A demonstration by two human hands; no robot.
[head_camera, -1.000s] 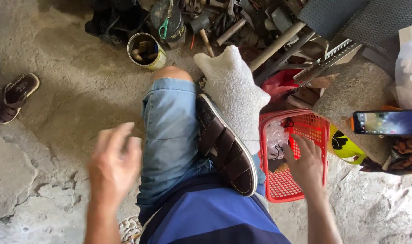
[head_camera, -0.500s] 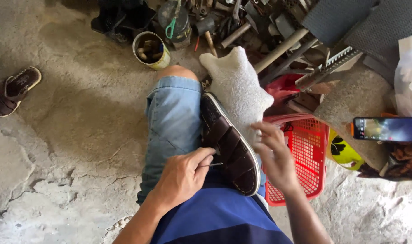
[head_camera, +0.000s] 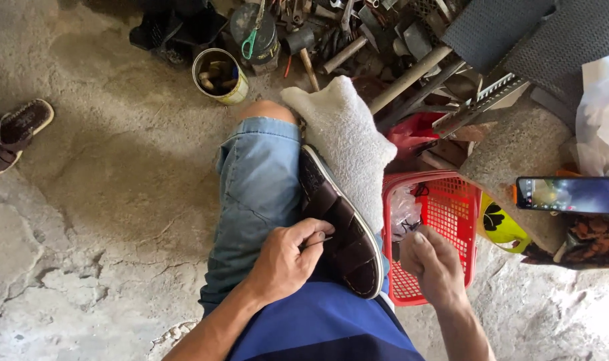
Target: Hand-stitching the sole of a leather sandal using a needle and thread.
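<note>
Concrete floor point(head_camera: 104, 200) w/ red basket point(head_camera: 444, 220) by the knee, brown sandal point(head_camera: 341, 230) wedged on the lap vs a grey padded block point(head_camera: 348, 144) to steady it, left hand point(head_camera: 287, 261) pinching a thin needle-like tool at its edge, right hand point(head_camera: 434, 264) loosely curled, apparently empty, over the basket.

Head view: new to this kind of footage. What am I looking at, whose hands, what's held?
There is no machine here. A camera worn on a person's head looks down at their own lap and hands. A dark brown sandal lies wedged between the thigh in denim shorts and a pale cloth. The left hand pinches a thin metal tool against the sandal's edge; its kind is too small to tell. The right hand is closed over a red plastic basket. On the concrete floor: a tin can, hammers and scrap, and a phone.
</note>
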